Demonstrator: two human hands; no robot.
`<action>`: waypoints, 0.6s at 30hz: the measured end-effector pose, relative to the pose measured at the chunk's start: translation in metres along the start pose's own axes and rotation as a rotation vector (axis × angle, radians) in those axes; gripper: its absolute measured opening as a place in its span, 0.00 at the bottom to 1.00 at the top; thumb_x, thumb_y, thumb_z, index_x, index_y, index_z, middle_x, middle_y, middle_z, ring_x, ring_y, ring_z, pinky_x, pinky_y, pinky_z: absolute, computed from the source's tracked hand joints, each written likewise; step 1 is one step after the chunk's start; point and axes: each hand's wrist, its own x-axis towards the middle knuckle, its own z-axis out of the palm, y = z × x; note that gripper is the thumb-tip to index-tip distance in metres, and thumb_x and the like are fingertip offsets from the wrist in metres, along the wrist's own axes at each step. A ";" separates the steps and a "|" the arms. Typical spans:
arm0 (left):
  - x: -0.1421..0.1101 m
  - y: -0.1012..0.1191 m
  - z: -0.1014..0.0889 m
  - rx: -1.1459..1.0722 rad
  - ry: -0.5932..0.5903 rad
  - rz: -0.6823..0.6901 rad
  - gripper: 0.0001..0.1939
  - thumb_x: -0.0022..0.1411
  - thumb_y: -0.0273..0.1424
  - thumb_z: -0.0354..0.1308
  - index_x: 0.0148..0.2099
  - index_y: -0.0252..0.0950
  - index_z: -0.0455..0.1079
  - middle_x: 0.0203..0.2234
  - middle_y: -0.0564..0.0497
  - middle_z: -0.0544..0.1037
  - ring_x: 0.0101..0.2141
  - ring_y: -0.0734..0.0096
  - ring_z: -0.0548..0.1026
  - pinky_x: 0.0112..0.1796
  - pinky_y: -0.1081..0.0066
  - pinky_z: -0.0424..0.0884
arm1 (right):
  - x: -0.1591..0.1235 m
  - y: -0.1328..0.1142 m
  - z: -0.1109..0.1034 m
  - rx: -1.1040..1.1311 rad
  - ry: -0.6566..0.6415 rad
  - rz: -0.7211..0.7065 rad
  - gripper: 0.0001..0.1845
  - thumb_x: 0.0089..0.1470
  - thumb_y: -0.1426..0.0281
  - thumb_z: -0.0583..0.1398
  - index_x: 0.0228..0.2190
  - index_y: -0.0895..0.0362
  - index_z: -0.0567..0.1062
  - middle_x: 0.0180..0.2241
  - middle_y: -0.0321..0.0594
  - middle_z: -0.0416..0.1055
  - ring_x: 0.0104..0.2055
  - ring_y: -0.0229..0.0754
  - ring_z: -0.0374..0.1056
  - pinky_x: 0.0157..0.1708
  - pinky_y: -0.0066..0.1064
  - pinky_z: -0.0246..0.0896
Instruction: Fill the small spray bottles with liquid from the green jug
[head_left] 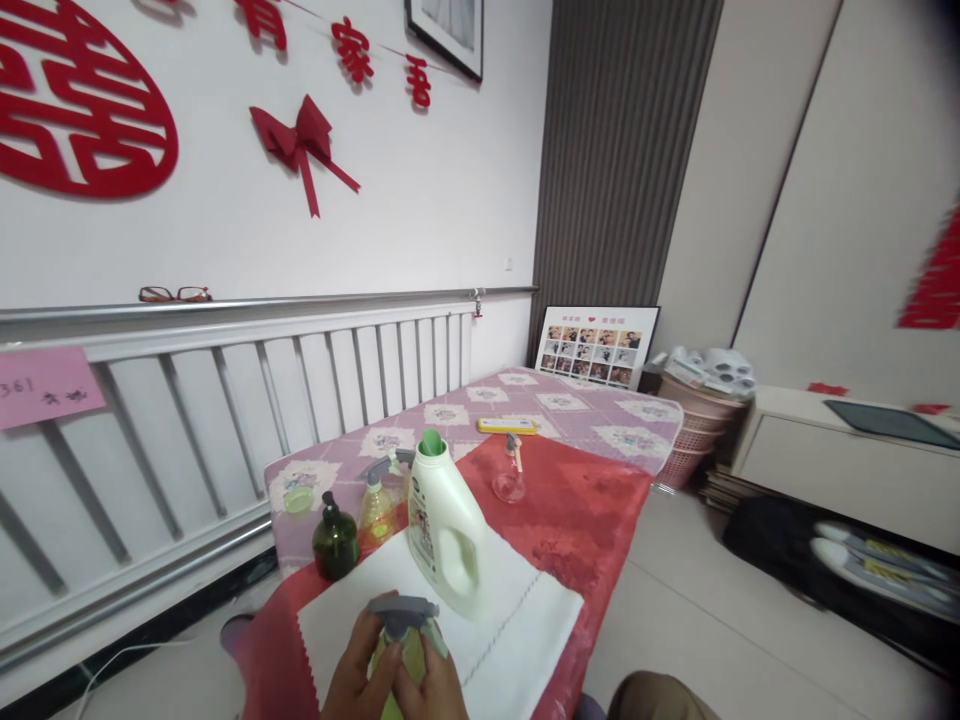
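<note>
A spray bottle (403, 608) with a grey trigger head and a yellow-green body stands upright between my hands at the bottom centre. My left hand (358, 668) is closed round its left side, and my right hand (435, 678) grips the other side, fingers near the trigger. Just beyond them, on a white cloth (517, 620), stands a large white jug (442, 520) with a handle and an open neck showing a green insert. To its left are a dark green pump bottle (335, 543) and another spray bottle (377, 512) with yellowish liquid.
A clear spray bottle (509, 482) stands on the red cover (577, 500). Behind it lies a yellow-and-white box (507, 426). A green cap (298, 499) rests on the patterned tablecloth (562, 402). A radiator (360, 370) borders the table's left; pink baskets (686, 430) stand at the far right.
</note>
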 end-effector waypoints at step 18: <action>-0.006 0.015 0.015 -0.037 0.123 0.018 0.26 0.55 0.44 0.60 0.53 0.38 0.68 0.51 0.43 0.78 0.53 0.55 0.75 0.56 0.60 0.69 | 0.001 0.000 0.000 0.042 -0.050 0.003 0.24 0.51 0.65 0.60 0.51 0.55 0.76 0.51 0.49 0.77 0.54 0.52 0.72 0.55 0.40 0.67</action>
